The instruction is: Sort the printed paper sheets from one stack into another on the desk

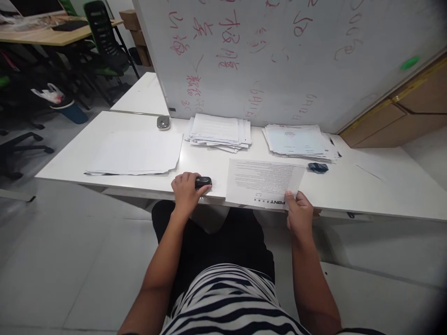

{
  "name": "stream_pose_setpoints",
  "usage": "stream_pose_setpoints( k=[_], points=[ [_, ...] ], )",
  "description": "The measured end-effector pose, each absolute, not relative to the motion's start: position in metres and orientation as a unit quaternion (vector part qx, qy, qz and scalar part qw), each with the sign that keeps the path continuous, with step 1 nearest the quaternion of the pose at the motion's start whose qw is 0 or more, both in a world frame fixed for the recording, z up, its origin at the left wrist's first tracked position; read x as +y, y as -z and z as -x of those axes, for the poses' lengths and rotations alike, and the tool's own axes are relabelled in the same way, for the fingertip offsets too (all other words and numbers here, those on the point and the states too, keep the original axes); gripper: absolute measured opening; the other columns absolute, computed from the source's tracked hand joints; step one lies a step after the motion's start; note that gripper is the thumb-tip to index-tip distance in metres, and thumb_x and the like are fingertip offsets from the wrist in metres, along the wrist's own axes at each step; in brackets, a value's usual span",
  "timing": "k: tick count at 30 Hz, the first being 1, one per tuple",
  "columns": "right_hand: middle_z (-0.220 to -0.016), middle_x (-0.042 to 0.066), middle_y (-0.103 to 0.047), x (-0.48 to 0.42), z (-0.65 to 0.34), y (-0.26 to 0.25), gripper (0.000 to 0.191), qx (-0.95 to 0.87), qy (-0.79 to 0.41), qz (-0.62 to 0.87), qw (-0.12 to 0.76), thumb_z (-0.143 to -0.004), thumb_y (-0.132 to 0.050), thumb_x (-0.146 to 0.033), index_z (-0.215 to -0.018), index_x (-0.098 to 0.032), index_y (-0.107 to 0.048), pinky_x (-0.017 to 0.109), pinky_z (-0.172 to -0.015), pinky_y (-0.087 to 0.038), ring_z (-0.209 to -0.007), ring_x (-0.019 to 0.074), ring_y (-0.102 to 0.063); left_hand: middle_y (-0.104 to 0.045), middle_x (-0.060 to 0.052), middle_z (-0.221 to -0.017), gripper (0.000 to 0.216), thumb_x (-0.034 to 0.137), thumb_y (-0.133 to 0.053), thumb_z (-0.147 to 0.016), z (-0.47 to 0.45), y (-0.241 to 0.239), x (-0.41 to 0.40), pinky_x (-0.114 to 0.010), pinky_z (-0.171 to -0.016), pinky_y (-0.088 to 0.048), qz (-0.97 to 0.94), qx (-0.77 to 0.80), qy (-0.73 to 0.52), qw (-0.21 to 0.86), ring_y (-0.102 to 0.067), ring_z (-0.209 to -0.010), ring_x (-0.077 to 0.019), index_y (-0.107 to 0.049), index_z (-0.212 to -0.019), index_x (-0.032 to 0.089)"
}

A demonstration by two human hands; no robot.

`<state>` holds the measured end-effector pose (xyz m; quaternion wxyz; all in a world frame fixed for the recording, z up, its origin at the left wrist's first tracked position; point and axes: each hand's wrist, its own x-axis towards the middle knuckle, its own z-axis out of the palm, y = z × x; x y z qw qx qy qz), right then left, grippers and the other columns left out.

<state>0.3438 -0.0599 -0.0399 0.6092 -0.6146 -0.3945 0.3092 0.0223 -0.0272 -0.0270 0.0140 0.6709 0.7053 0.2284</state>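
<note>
My left hand (186,191) is closed round a small black stapler (203,182) at the front edge of the white table. Between finger and thumb, my right hand (299,211) pinches the near right corner of a printed sheet of paper (261,181). The sheet lies partly over the table edge, its heading turned toward me. Beyond the stapler sits a stack of papers (218,130). Past the sheet is a second paper stack (296,139) with a pale blue page on top. A crumpled dark blue object (317,168) lies just right of the sheet.
Blank white sheets (136,151) lie on the table's left. Behind them is a small grey-topped case (163,123). A whiteboard (251,60) with red writing stands along the back. Cardboard boxes (384,121) are at the right, and an office chair (104,42) stands far left.
</note>
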Motion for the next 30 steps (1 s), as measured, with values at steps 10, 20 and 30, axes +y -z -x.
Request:
stream_pose_setpoints(
  k=[10,20,30],
  points=[
    [-0.074,0.001,-0.064,0.030,-0.310,0.020,0.036,-0.478,-0.343,0.561,0.582,-0.075,-0.063,-0.053,-0.088,-0.020,-0.062,0.032,-0.072,-0.049,-0.072,0.0171,-0.059,-0.060,-0.008,-0.103,0.043,0.058,-0.064,-0.074,-0.022,0.035,-0.026,-0.042,-0.091,-0.032,-0.666,0.703,-0.250,-0.003,-0.046,-0.102,-0.0279,-0.062,-0.103,0.026],
    [-0.106,0.012,-0.066,0.194,-0.227,-0.001,0.041,-0.529,-0.299,0.620,0.497,-0.083,-0.042,-0.032,-0.117,-0.012,-0.054,0.035,-0.083,-0.048,-0.091,0.0203,-0.061,-0.063,-0.009,-0.099,0.047,0.062,-0.059,-0.076,-0.020,0.050,-0.022,-0.042,-0.100,-0.029,-0.676,0.663,-0.313,-0.076,-0.049,-0.100,-0.0260,-0.063,-0.102,0.022],
    [-0.155,0.016,-0.019,0.165,-0.260,0.027,0.048,-0.650,-0.011,0.703,0.289,-0.087,-0.040,-0.030,-0.134,-0.019,-0.039,0.063,-0.109,-0.006,-0.143,0.0303,-0.006,-0.065,-0.009,-0.102,0.047,0.062,-0.059,-0.076,-0.016,0.052,-0.022,-0.039,-0.094,-0.033,-0.675,0.667,-0.308,-0.064,-0.051,-0.100,-0.0262,-0.064,-0.102,0.023]
  ],
)
